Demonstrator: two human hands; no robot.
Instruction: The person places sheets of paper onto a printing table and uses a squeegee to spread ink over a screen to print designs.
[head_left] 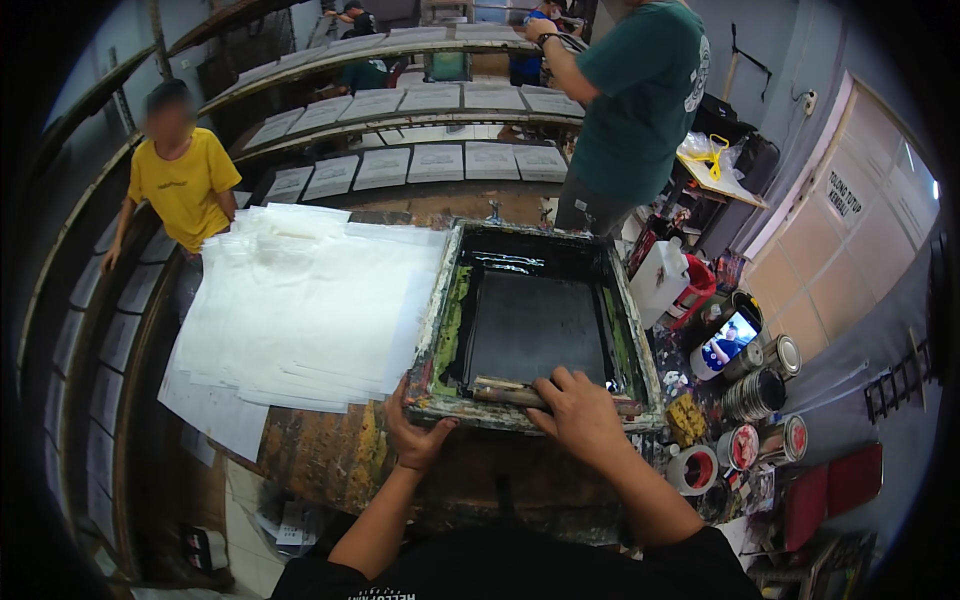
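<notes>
Black, shiny ink (568, 258) lies inside a big, paint-stained, four-sided frame (436, 325), which sits on a brown wooden bench (330, 445). The left hand (420, 440) holds the frame's near left corner, with its thumb on the front. The right hand (583, 412) curls over the right end of a long wooden squeegee (505, 391), inside the frame by its near edge. White paper sheets (310, 300) lie in a wide pile just left of the frame. Round metal cans (752, 395) stand right of it.

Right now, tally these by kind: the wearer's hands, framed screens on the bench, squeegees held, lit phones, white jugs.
Hands: 2 (left hand, right hand)
Framed screen: 1
Squeegee: 1
Lit phone: 1
White jug: 1
Total: 6
</notes>
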